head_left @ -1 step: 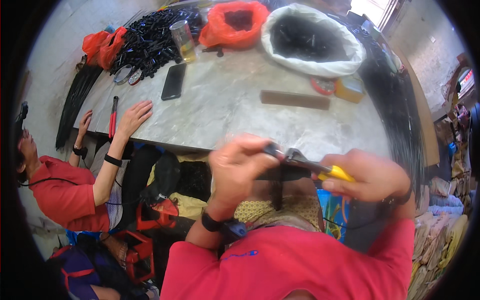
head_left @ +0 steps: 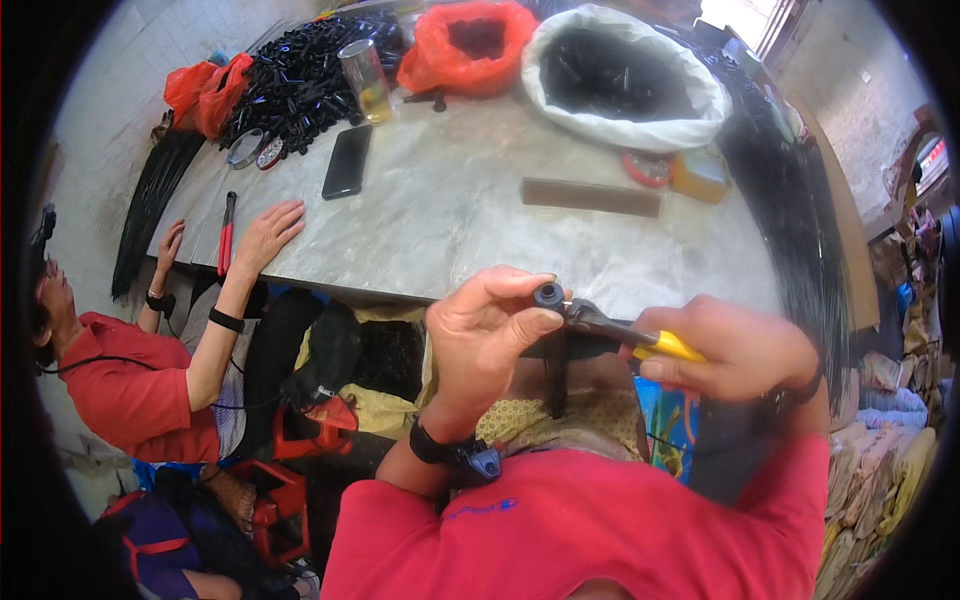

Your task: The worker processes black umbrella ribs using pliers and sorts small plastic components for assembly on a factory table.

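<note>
Between the thumb and fingers of my left hand [head_left: 480, 315] is a small black tubular part [head_left: 548, 295], its round hollow end facing up. My right hand [head_left: 745, 345] is wrapped round the yellow-and-red handles of a pair of pliers [head_left: 600, 320]. The jaws of the pliers reach to the right side of the black part, with a small pale bit between them. Whether the jaws grip that bit, I cannot tell. Both hands are held above my lap, just before the table's near edge.
On the grey table [head_left: 430, 210] lie a black phone [head_left: 347, 162], a flat brown bar [head_left: 590, 198] and a heap of black parts [head_left: 300, 75]. A white sack [head_left: 625, 130] and a red bag [head_left: 430, 65] stand behind. At left, a co-worker's hand [head_left: 268, 235] rests near red-handled pliers [head_left: 226, 235].
The black part in my left hand has turned so its round end shows. My left hand has shifted slightly and is no longer blurred. The pliers stay beside the part.
</note>
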A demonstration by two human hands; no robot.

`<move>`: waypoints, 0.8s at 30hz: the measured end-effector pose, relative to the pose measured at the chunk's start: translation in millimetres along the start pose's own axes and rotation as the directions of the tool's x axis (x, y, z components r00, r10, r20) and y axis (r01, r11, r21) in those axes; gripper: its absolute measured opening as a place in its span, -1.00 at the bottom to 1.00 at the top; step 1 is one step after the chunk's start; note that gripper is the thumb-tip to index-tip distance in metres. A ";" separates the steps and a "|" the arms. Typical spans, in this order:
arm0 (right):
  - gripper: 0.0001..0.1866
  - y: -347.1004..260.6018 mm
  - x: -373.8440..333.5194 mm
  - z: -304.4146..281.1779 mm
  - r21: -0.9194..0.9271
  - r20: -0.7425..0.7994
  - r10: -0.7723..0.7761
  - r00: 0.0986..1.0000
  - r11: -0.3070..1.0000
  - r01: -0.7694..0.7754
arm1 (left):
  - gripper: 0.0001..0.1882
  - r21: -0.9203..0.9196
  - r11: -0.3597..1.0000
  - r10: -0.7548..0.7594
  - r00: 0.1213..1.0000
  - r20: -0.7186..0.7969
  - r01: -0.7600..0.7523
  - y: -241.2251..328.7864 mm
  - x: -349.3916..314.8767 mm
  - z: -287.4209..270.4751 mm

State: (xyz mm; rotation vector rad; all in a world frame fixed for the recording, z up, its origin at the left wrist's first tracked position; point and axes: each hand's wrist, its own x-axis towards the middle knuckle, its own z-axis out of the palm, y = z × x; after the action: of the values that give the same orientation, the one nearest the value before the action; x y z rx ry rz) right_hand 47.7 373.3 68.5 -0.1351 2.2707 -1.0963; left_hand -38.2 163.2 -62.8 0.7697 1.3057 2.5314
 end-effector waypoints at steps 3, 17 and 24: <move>-0.66 -1.2 7.0 -3.9 -0.098 0.074 -0.006 0.997 0.995 0.013 | -0.73 -0.010 1.000 -0.020 1.000 0.002 0.020 3.9 -0.7 -3.3; -0.52 12.8 3.4 -10.3 0.008 0.138 -0.148 0.979 0.989 0.149 | -0.72 -0.032 0.999 -0.011 0.996 0.083 0.014 6.9 -3.9 -3.3; -0.58 1.5 3.4 -14.8 0.000 0.174 -0.114 0.978 0.993 0.116 | -0.74 -0.017 1.000 -0.020 0.999 0.040 0.021 8.9 -5.8 -1.6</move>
State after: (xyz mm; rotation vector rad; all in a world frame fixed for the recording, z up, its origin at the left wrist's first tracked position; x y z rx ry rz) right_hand 36.9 383.1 72.7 -0.3564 2.1347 -1.0868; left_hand -33.5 154.6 -58.5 0.7953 1.2711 2.4948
